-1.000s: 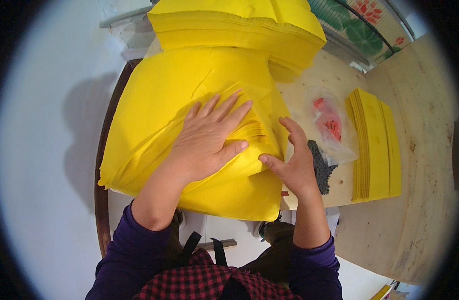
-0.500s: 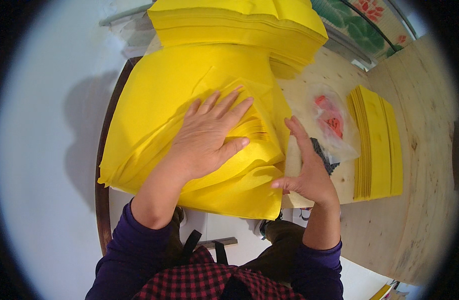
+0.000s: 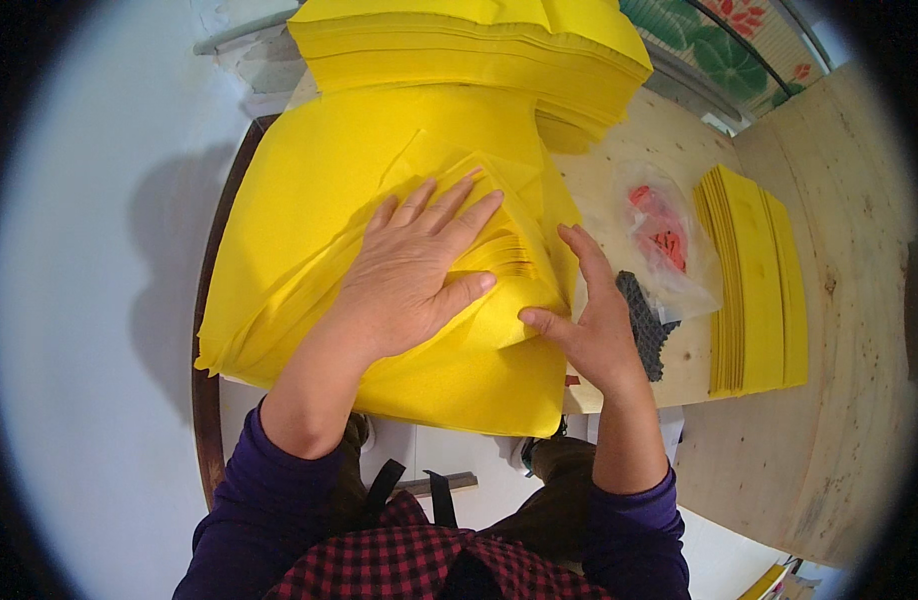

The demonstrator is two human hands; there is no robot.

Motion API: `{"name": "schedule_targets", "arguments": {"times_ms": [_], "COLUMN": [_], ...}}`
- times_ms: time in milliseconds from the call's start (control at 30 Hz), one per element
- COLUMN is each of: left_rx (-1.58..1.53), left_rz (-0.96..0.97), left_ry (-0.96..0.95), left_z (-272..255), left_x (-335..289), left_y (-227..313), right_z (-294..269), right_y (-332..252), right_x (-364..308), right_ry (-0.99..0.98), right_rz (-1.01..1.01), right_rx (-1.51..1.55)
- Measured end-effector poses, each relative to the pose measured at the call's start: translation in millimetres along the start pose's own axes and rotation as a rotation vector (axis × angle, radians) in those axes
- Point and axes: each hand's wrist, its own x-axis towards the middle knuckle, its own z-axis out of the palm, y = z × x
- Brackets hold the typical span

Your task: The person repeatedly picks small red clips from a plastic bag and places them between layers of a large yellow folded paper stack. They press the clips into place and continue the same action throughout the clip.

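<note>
Thin yellow sheets, felt-like in look, make a wide pile (image 3: 309,175) on the table in front of me. On the pile lies a folded, layered yellow bundle (image 3: 504,262), whose stacked edges show between my hands. My left hand (image 3: 404,270) rests flat on this bundle with its fingers spread and its thumb pointing right. At the right edge of the pile is my right hand (image 3: 601,340), fingers and thumb apart, the thumb tip at the bundle's side. It holds nothing; whether the thumb touches the sheets I cannot tell.
A tall stack of yellow sheets (image 3: 469,60) stands behind the pile. To the right are a clear plastic bag with red pieces (image 3: 664,240), a dark grey scrap (image 3: 641,325) and a folded yellow stack (image 3: 754,285) beside a wooden panel (image 3: 839,330). A dark edge (image 3: 207,420) runs along the left.
My right hand has moved left, closer to the bundle, uncovering more of the grey scrap. The front right yellow flap lies flatter. My left hand has hardly moved.
</note>
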Motion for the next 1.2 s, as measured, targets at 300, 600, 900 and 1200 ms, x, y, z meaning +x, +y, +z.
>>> {"name": "schedule_targets", "arguments": {"times_ms": [300, 600, 900, 1200], "left_rx": [0.015, 0.000, 0.009, 0.009], "left_rz": [-0.005, -0.002, -0.010, -0.004], "left_ry": [-0.004, 0.004, -0.005, -0.004], "left_z": [0.2, 0.9, -0.2, 0.5], "left_x": [-0.8, -0.1, -1.0, -0.3], "left_y": [0.3, 0.1, 0.9, 0.5], "right_z": [-20.8, 2.4, -18.4, 1.9], "right_y": [-6.9, 2.9, -2.5, 1.2], "right_x": [-4.5, 4.0, -1.0, 5.3], "right_ry": [-0.148, 0.013, -0.154, 0.000], "right_rz": [-0.062, 0.018, -0.076, -0.007], "right_rx": [-0.044, 0.025, -0.095, 0.011]}}
